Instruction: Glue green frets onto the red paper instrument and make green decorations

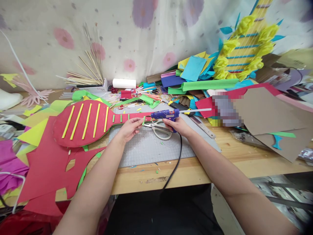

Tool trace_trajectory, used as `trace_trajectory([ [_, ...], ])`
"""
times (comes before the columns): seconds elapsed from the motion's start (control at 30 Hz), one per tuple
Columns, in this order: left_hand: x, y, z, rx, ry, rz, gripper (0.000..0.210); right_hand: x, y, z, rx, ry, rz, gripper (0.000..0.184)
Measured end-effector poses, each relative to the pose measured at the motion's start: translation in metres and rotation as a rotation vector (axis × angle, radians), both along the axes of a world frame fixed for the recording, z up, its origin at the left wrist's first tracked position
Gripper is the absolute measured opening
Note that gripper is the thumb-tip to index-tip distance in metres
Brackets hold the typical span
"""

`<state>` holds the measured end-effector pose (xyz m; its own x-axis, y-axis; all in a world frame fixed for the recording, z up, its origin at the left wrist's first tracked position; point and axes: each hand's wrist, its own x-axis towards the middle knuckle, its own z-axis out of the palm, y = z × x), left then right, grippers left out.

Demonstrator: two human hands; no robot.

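My left hand (131, 129) pinches a small green strip (143, 121) just left of the nozzle of a blue hot glue gun (165, 114). The gun is in the grip of my right hand (179, 125), with a long white glue stick (195, 111) jutting from its back. Behind my left hand lies a red guitar-shaped cutout (81, 124) with yellow strips across its body and short green strips along its neck. Open-handled scissors (162, 133) rest on the grey cutting mat (151, 153), under the gun.
A metal ruler (202, 127) lies at the mat's right. Red sheet scraps (49, 166) cover the left side. At the back are wooden sticks (94, 73) in a box and a yellow flower-trimmed guitar (244, 55). Grey-brown cardboard (269, 111) lies right. The gun's black cord (178, 156) crosses the table edge.
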<state>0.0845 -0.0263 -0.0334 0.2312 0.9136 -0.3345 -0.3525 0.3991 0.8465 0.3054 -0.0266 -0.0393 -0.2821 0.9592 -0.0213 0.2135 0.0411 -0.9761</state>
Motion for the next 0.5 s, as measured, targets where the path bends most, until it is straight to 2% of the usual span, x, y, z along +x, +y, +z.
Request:
trace_trajectory([
  [0.1, -0.003, 0.002, 0.002, -0.024, -0.063, -0.001, 0.027, 0.004, 0.003, 0.001, 0.014, -0.02, -0.065, 0.048],
  [0.3, -0.015, 0.008, 0.008, -0.083, -0.285, 0.134, 0.012, 0.032, 0.022, -0.008, 0.099, -0.124, -0.409, 0.046],
  [0.4, -0.017, 0.01, 0.009, -0.114, -0.373, 0.19, 0.004, 0.042, 0.035, -0.019, 0.098, -0.307, -0.514, 0.048],
  [0.5, -0.015, 0.009, 0.008, -0.152, -0.425, 0.197, 0.003, 0.044, 0.042, -0.025, 0.135, -0.517, -0.551, 0.051],
])
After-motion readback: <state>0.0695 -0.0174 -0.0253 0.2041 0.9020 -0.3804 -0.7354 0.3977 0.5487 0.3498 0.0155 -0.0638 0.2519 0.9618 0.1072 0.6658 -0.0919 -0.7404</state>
